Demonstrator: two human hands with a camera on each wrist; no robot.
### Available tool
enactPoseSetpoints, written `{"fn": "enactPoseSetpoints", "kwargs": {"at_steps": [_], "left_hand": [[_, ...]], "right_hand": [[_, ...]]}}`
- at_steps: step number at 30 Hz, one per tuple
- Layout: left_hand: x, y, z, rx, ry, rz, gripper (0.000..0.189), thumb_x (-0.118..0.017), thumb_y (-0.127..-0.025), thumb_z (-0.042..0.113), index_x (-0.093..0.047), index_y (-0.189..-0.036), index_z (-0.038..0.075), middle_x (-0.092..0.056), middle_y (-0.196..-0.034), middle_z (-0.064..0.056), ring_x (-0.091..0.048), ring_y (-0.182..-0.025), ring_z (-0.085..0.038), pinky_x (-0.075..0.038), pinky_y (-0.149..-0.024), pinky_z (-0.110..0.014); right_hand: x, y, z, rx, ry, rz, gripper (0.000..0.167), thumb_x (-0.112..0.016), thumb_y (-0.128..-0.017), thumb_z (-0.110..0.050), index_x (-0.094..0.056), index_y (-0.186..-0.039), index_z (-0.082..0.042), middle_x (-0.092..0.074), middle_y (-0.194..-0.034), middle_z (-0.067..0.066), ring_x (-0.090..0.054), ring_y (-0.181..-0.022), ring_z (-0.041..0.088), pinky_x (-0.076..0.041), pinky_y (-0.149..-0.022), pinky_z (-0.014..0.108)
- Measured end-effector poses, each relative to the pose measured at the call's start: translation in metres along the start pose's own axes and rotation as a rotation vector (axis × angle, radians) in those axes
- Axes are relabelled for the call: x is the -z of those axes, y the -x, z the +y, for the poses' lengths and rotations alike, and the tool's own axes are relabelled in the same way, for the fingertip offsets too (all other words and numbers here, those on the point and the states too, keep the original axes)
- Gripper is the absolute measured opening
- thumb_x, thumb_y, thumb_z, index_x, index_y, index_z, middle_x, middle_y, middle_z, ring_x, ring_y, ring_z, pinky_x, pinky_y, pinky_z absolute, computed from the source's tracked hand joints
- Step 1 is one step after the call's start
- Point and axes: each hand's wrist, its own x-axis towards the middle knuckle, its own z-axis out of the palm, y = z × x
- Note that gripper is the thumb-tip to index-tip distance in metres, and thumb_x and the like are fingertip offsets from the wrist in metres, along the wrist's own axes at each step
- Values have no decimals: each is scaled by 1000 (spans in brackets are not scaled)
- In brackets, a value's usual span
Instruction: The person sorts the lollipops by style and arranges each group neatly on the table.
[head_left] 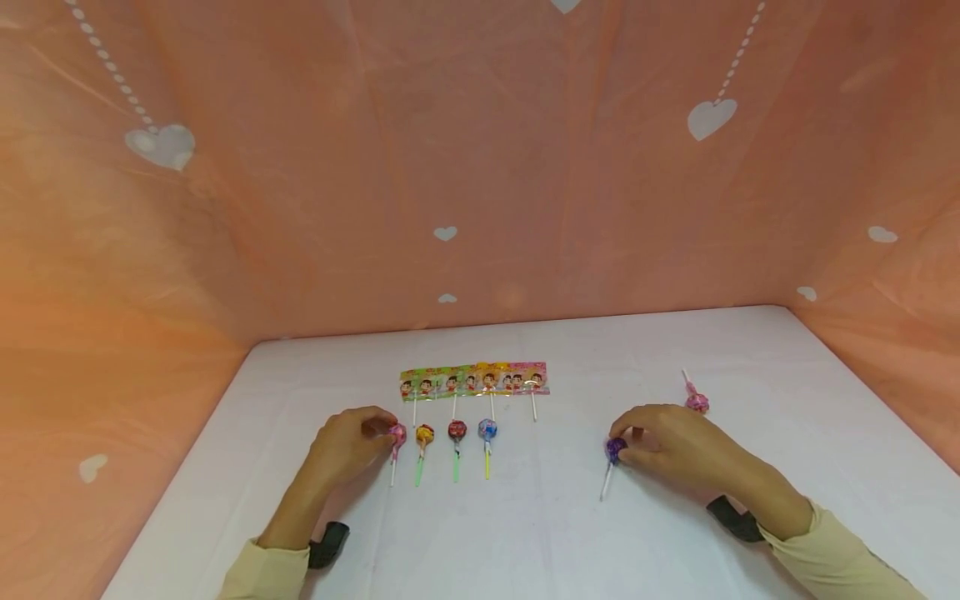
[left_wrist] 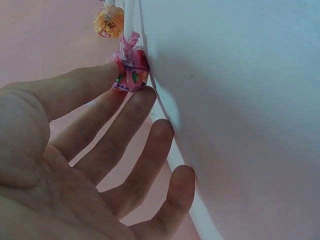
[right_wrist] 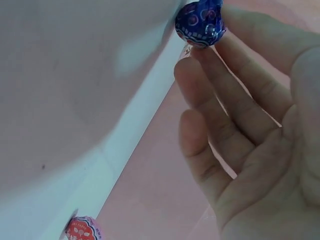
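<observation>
At the left end of a row of lollipops, my left hand [head_left: 347, 446] pinches the wrapped head of a pink lollipop [left_wrist: 133, 70] between thumb and fingers. Its white stick points toward me. Beside it lie a yellow lollipop [head_left: 424, 436], a dark red lollipop [head_left: 457, 431] and a blue-and-white lollipop [head_left: 487, 430]. Farther right, my right hand [head_left: 675, 443] pinches the head of a purple-blue lollipop [right_wrist: 200, 24]. That lollipop's white stick [head_left: 606, 483] also points toward me. A second pink lollipop [head_left: 697, 402] lies beyond the right hand.
Behind the row lies a strip of colourful flat packets [head_left: 474, 381] with several white sticks poking out. A white cloth covers the table [head_left: 540, 533]. Orange curtains [head_left: 495, 167] with white hearts stand behind and at both sides.
</observation>
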Motion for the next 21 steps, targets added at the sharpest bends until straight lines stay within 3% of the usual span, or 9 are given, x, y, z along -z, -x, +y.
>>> {"fn": "enactPoseSetpoints", "kwargs": {"at_steps": [4, 12, 21], "left_hand": [[-1, 0, 0, 11, -5, 2, 19, -72, -87, 13, -74, -106, 9, -74, -97, -4, -65, -96, -24, -50, -87, -49], [0, 0, 0, 11, -19, 1, 18, -72, -87, 15, -74, -105, 10, -73, -96, -3, -65, -94, -23, -50, -85, -48], [0, 0, -1, 10, -22, 1, 18, -72, -87, 16, -75, -104, 12, -73, -95, -2, -64, -92, -22, -50, -82, -45]], "right_hand": [[0, 0, 1, -10, 21, 18, 16, -77, -85, -27, -72, -101, -23, -68, -95, -16, -59, -85, 0, -52, -75, 26], [-3, -1, 2, -54, -30, 9, 12, -73, -89, -29, -72, -99, -22, -64, -84, -21, -54, -77, -7, -50, -69, 23], [-3, 1, 2, -35, -52, -12, 14, -70, -92, -22, -72, -106, -24, -70, -97, -16, -58, -85, -4, -53, -76, 27]]}}
